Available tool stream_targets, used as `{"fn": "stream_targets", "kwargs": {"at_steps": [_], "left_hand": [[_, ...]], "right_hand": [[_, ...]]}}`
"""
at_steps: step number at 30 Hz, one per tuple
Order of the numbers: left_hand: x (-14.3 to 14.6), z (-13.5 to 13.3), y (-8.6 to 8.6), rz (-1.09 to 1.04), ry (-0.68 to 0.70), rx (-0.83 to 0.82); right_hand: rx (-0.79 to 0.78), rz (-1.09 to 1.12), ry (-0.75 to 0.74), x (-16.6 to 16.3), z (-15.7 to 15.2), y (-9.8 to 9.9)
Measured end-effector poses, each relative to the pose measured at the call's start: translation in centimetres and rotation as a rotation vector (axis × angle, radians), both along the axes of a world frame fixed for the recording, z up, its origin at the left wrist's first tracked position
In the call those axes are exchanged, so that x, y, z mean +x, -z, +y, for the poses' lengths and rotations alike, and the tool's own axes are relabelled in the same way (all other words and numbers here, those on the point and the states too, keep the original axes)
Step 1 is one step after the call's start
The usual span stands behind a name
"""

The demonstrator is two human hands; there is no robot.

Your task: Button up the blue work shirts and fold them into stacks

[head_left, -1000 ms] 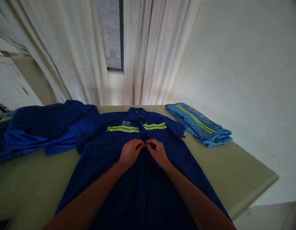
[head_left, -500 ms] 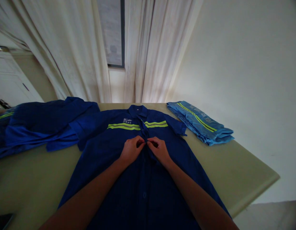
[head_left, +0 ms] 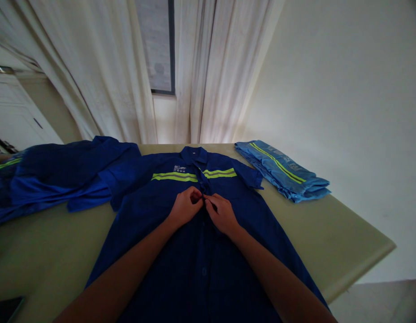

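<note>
A dark blue short-sleeved work shirt (head_left: 150, 211) lies front up, its collar pointing away from me. Across its chest run yellow-green and grey reflective bands, with a pale logo above the left one. My left hand (head_left: 187, 205) pinches the edge of the front placket just below the chest band. Close against it, my right hand (head_left: 222, 213) pinches the same placket from the other side. The fingertips of both hands nearly meet, and they hide whatever button is between them. Lower on the placket a button (head_left: 204, 271) shows.
More dark blue garments (head_left: 70, 175) lie heaped at the left. Folded light blue garments (head_left: 282, 168) with a reflective stripe lie at the back right of the pale green table (head_left: 349, 237). A dark flat object (head_left: 6, 309) is at the lower left. Curtains (head_left: 110, 67) hang behind.
My fingers have shifted slightly on the placket, and the right fingertips have moved a little left against the left ones. The garments stay in place.
</note>
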State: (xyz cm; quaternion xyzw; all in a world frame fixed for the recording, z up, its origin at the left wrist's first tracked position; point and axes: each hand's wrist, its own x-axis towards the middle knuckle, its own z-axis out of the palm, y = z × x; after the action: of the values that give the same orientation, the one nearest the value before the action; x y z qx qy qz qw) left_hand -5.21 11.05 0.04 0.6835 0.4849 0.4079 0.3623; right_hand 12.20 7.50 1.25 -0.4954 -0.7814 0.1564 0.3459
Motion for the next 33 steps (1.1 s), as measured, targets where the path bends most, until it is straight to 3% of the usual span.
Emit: {"fn": "stream_targets", "kwargs": {"at_steps": [8,18,27,33], "left_hand": [[-0.4,1.2,0.7,-0.098,0.070,-0.114],[-0.7,1.4,1.0,-0.103,0.158,-0.085],[-0.5,1.2,0.9,-0.102,0.107,-0.056],[-0.2,1.2,1.1,-0.091,0.050,-0.047]], "right_hand": [[-0.001,-0.006,0.051,0.2,0.5,0.7],[0.023,0.040,0.087,0.3,0.7,0.9],[0.061,-0.006,0.099,0.3,0.6,0.9],[0.112,-0.125,0.031,0.6,0.9,0.8]]}}
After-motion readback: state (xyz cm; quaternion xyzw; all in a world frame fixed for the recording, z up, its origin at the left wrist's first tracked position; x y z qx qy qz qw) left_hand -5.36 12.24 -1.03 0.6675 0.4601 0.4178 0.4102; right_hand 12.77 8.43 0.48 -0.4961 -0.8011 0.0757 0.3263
